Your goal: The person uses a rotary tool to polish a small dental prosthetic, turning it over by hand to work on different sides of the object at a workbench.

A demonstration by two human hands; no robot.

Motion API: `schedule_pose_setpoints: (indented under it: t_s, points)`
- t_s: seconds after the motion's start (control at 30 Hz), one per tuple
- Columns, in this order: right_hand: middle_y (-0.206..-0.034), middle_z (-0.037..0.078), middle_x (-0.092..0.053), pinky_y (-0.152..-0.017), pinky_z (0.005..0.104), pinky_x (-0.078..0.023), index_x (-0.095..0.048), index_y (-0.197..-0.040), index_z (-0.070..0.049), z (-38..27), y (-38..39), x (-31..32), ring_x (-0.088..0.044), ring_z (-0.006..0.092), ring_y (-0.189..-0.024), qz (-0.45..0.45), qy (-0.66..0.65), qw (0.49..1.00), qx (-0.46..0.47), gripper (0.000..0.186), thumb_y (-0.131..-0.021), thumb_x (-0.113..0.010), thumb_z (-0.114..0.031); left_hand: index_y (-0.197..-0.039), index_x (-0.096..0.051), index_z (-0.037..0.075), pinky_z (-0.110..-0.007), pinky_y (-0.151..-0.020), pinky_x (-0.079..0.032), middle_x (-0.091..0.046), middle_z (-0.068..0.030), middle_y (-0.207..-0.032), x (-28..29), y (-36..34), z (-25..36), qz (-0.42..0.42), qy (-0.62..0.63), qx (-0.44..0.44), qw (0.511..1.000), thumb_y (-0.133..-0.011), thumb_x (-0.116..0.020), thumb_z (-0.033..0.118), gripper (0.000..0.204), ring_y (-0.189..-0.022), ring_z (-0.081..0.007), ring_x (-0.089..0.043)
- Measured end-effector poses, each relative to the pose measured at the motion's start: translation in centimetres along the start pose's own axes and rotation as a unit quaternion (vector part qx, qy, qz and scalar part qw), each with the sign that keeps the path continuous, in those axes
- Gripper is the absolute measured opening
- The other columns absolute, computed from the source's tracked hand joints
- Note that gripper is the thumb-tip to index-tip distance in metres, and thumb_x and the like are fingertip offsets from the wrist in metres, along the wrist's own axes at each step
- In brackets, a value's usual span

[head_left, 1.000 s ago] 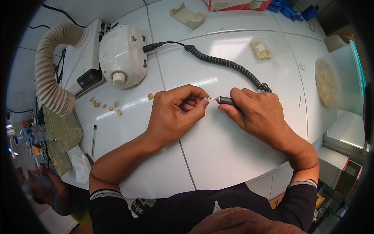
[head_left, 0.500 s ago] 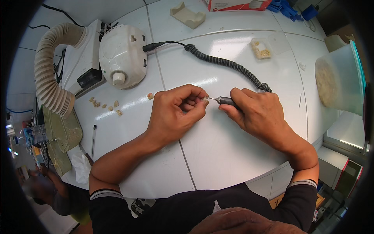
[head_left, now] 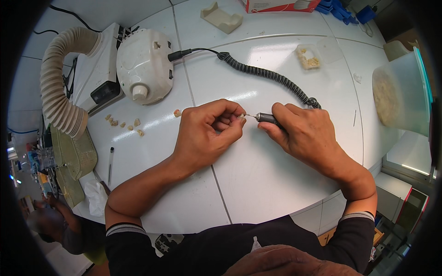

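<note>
The small pale piece (head_left: 241,117) is at the ends of the left hand's fingers, near the middle of the white table (head_left: 276,188). Starting at the far left, a fat bendy hose (head_left: 57,78) curls down toward a green basket (head_left: 76,152). Next to the hose is a round white machine (head_left: 145,64). Below the machine lie a few little yellow lumps (head_left: 137,122), and a pen (head_left: 111,165) lies nearer the person. One lump with an orange side (head_left: 177,113) is just beside the left hand (head_left: 207,131). This hand has its thumb and pointing finger pinched close, with the small piece between them. The piece is mostly hidden, so I cannot tell which way its long side goes. The thin metal tip (head_left: 250,116) comes at it from the right and seems to touch it, but it is too tiny to be sure. The tip is on a black hand tool (head_left: 268,119), which lies almost flat across and points left at the piece. The right hand (head_left: 306,131) is wrapped around that tool. So the piece is left of the right hand's grip, and the left hand is the nearer one. Farther right are a thin stick (head_left: 354,118) and a big clear tub (head_left: 410,87).
</note>
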State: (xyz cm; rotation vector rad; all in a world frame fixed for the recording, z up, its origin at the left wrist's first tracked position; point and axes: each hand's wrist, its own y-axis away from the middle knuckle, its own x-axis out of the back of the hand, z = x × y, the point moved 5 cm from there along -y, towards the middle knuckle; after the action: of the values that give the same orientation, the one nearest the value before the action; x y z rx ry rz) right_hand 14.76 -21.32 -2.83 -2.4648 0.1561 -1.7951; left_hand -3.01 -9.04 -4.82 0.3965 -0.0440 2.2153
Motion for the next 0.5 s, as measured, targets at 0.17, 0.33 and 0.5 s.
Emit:
schedule_pose_setpoints:
  t_s: [0.17,0.33,0.5]
  points:
    - [-0.068,0.006,-0.066,-0.044,0.0408,-0.048,-0.062,-0.087,-0.008,0.04,0.08,-0.02,-0.063,0.0281,-0.048,0.002,0.003,1.000,0.003,0.047,-0.104,-0.076,-0.050,-0.111,-0.079,-0.005,-0.021,-0.076,-0.060,-0.081,-0.0047,-0.093,-0.01,-0.02,0.01,0.000,-0.001,-0.001,1.000,-0.102,-0.078,0.005,0.013,-0.081,-0.0062,-0.074]
    - [-0.068,0.006,-0.067,-0.044,0.0408,-0.048,-0.063,-0.087,-0.008,0.04,0.02,0.01,-0.063,0.0283,-0.048,0.004,0.002,1.000,0.007,0.046,-0.104,-0.076,-0.050,-0.111,-0.079,-0.005,-0.021,-0.076,-0.060,-0.081,-0.0046,-0.093,-0.01,-0.01,0.04,0.000,-0.003,-0.001,1.000,-0.102,-0.078,0.005,0.013,-0.082,-0.0061,-0.074]
    - [-0.068,0.006,-0.067,-0.044,0.0409,-0.048,-0.063,-0.087,-0.009,0.01,-0.02,0.10,-0.064,0.0282,-0.049,0.005,0.004,1.000,0.008,0.046,-0.103,-0.076,-0.050,-0.111,-0.079,-0.005,-0.021,-0.075,-0.059,-0.080,-0.0040,-0.093,-0.04,-0.04,0.07,0.003,-0.002,-0.004,1.000,-0.102,-0.078,0.005,0.013,-0.082,-0.0058,-0.073]
